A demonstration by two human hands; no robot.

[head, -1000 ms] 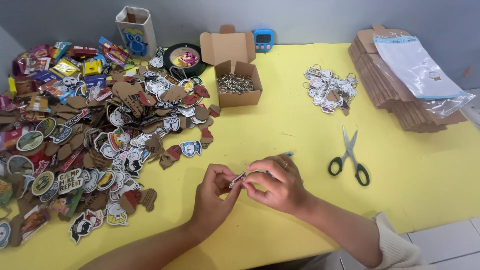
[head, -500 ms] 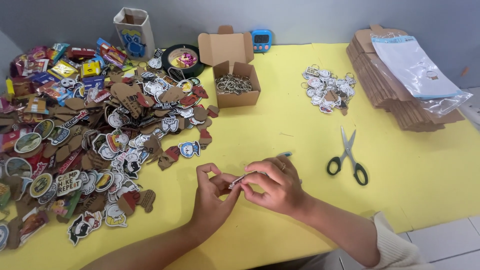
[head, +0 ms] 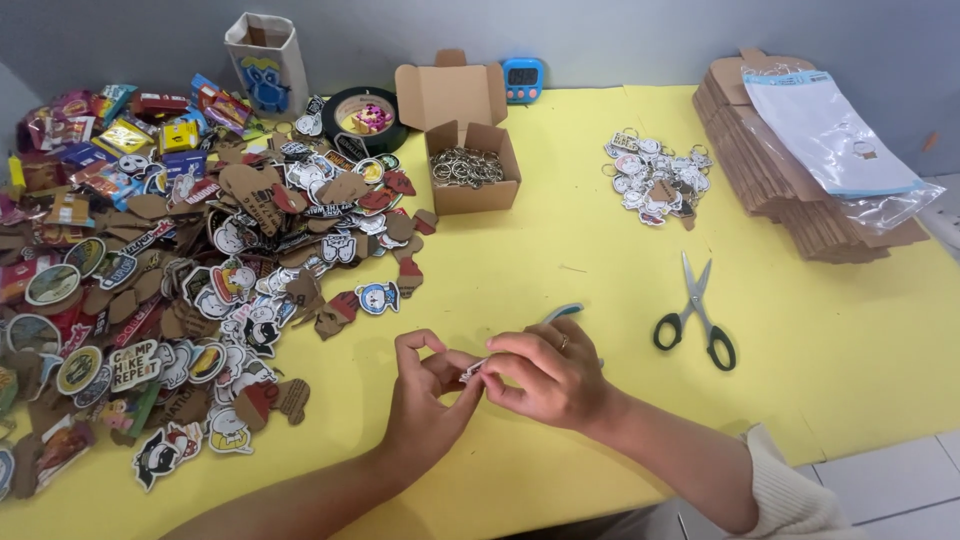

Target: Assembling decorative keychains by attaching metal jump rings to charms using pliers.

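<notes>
Fingertips [head: 478,372] of both hands meet over one small piece, pinched together from two sides. I hold my left hand [head: 425,400] with the thumb and bent forefinger closed on the near end of a small flat charm [head: 472,371], and my right hand [head: 548,373] clamps its other end between thumb and first fingers; a ring sits on one finger of that hand. The charm is mostly hidden by my fingers, so I cannot tell its picture or whether a ring is already on it. It sits just above the yellow table [head: 600,250], near the front edge. A thin blue-tipped tool [head: 562,313] pokes out behind my right hand, lying on the table.

Well to the right of my hands lie black-handled scissors [head: 696,314], blades pointing away from me. To the left spreads a big heap of cardboard-backed sticker charms [head: 220,300]. Beyond it, at the middle back, an open cardboard box [head: 472,165] holds metal key rings, with a roll of black tape [head: 362,118] and a small blue timer [head: 522,78] near it. A smaller pile of finished key chains [head: 652,180] lies at the back right, beside a stack of flat brown cartons [head: 800,190] topped with clear bags.
</notes>
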